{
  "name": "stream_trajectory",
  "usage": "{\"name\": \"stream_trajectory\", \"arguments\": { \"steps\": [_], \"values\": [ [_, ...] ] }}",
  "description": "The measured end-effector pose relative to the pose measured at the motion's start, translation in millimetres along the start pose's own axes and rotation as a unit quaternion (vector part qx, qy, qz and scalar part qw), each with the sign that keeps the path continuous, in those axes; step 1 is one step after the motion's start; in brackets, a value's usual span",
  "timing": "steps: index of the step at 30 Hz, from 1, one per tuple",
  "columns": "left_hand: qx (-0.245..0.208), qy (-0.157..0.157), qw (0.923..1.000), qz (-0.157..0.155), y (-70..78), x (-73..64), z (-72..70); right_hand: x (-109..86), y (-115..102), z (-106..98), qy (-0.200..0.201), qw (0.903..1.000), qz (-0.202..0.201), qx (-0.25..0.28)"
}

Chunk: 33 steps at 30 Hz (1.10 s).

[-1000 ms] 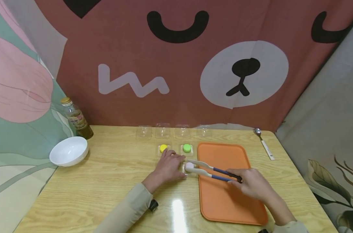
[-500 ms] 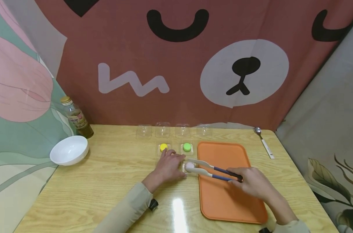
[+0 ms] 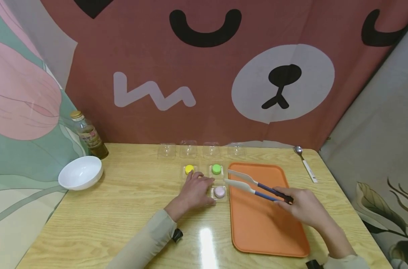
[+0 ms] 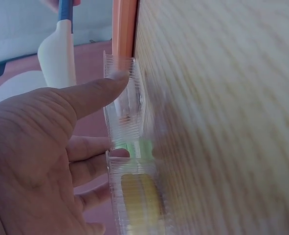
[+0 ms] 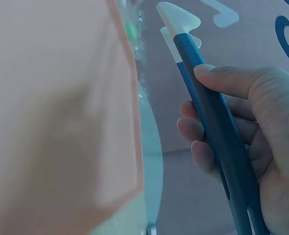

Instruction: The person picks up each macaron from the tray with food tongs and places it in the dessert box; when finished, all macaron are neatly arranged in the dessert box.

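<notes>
My left hand [image 3: 195,190] holds a small clear plastic box base [image 3: 212,194] by its sides, between thumb and fingers. In it lies a pale pink macaron [image 3: 219,192]. A yellow macaron [image 3: 189,169] and a green macaron [image 3: 216,169] sit behind in similar clear bases; the yellow one is close to my left fingertips. In the left wrist view a yellowish macaron [image 4: 139,200] in a clear base appears beside the fingers. My right hand [image 3: 303,205] grips blue-handled tongs [image 5: 210,107], whose white tips stand apart above the orange tray's left edge with nothing between them.
An orange tray [image 3: 268,231] lies under the tongs. Several clear plastic lids [image 3: 211,150] line the table's back edge. A white bowl [image 3: 80,173] and a bottle [image 3: 91,136] stand at far left. A spoon [image 3: 306,164] lies at far right.
The tongs have let go of the pink macaron and moved up and right with my right hand. The macaron stays in its clear base; my left hand has not visibly moved.
</notes>
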<state>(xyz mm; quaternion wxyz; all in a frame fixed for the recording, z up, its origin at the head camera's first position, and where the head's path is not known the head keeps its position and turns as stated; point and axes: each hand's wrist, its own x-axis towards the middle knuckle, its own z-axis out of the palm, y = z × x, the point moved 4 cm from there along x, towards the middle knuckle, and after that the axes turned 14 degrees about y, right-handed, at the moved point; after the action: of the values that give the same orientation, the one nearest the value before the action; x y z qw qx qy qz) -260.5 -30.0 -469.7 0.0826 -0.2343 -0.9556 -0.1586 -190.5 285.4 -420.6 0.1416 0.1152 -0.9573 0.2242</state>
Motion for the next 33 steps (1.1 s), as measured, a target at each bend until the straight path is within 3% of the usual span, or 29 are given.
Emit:
{"name": "stream_trajectory", "arguments": {
  "steps": [11, 17, 24, 33],
  "values": [
    [0.007, -0.003, 0.9999, 0.011, -0.6, -0.2, 1.5, -2.2, 20, -31, 0.095, 0.9948, -0.015, -0.035],
    [0.003, 0.001, 0.9999, 0.012, 0.0, -0.2, 0.6, -6.2, 36, -42, 0.140, 0.9887, -0.002, -0.053],
    [0.005, 0.000, 0.9999, 0.011, -0.1, 0.1, 0.9, -12.8, 53, -47, 0.161, 0.9840, 0.013, -0.075],
    [0.006, 0.005, 0.9999, 0.015, 0.3, -0.2, 0.4, -20.6, 80, -49, 0.162, 0.9789, 0.078, -0.098]
  ]
}}
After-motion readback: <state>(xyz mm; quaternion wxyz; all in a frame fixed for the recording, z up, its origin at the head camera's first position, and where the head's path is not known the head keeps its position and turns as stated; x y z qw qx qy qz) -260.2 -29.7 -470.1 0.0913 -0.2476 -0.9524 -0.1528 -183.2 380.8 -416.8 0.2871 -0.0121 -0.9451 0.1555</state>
